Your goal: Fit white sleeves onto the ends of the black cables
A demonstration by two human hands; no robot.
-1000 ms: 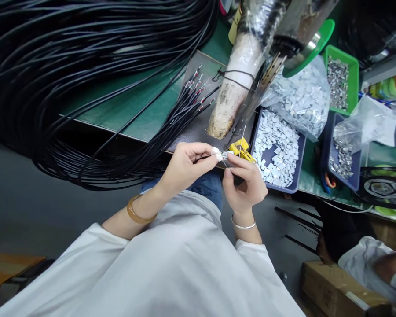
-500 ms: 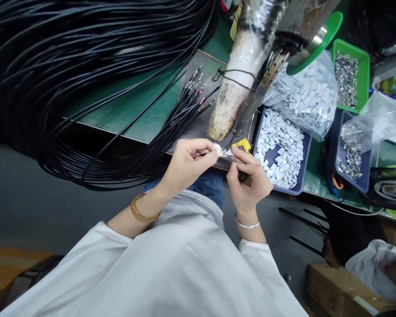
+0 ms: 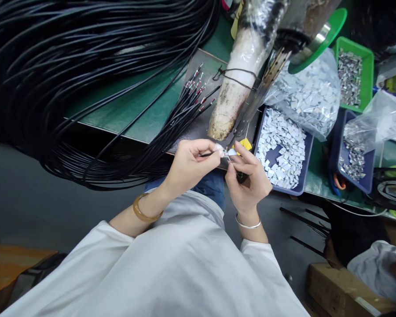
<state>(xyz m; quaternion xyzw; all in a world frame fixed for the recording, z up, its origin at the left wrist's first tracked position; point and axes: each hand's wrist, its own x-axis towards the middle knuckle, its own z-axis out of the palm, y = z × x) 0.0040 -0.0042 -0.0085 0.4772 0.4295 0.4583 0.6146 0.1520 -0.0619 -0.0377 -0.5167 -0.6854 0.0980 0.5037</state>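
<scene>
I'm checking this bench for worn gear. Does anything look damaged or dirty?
Yes: the white wrapped tube angled over the grey board. Its lower end is browned and rough, unlike the paler length above, perhaps from heat or grime.

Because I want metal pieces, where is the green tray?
Head view, upper right: the green tray is right of the clear bag, beyond a blue tray.

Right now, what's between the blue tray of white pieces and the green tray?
A clear plastic bag of similar white pieces lies between the blue tray and green tray, in the head view.
</scene>
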